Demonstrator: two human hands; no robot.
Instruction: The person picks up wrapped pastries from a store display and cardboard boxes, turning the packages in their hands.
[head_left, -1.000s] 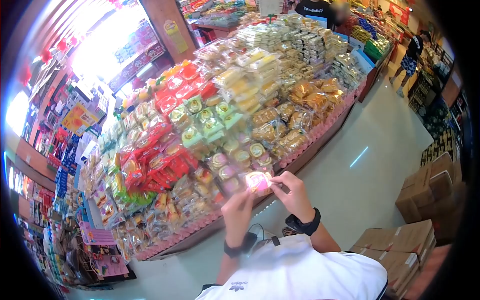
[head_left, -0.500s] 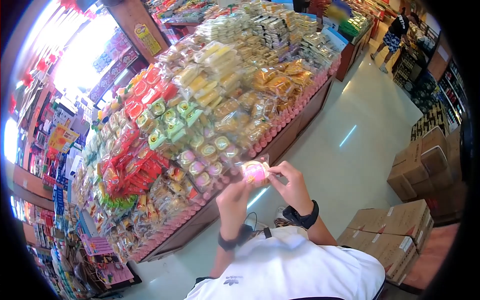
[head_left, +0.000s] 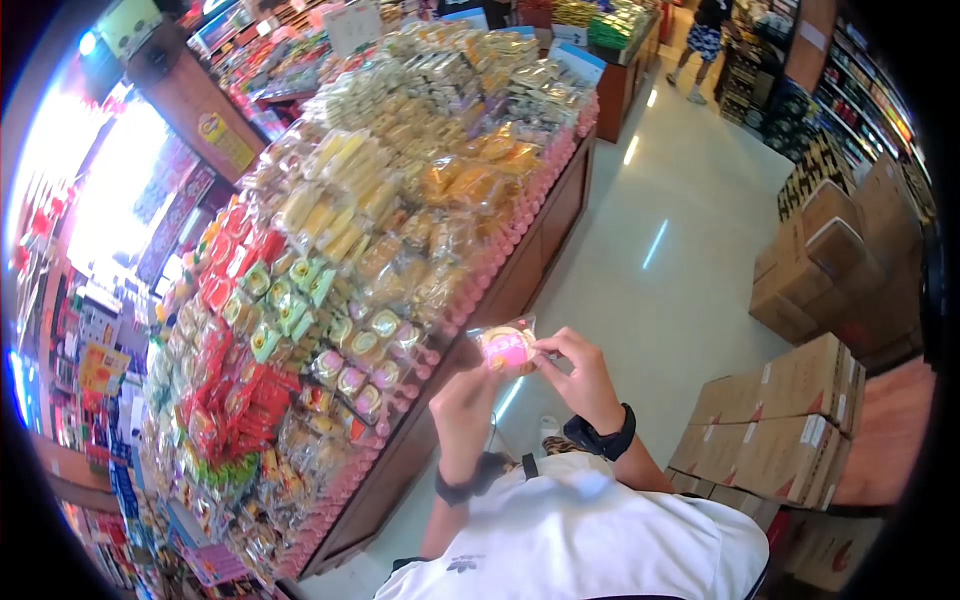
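While the view swung round toward the aisle, my right hand kept its thumb and forefinger pinched together on the right edge of a small clear packet with a pink centre. My left hand was raised at the packet's lower left, its fingers bent; I could not tell from my end whether they gripped the wrapper (blur hid their tips). The packet was in the air in front of the chest, and the display stand had slid leftward in view, so the packet now showed against its wooden side and the pale floor rather than over the goods. To me, that meant a changed outlook, with the packet's handling no further along. Just beyond lay similar pink-centred packets, then green packets and red packets. Cardboard boxes were stacked to the right, and a person stood farther up the aisle.
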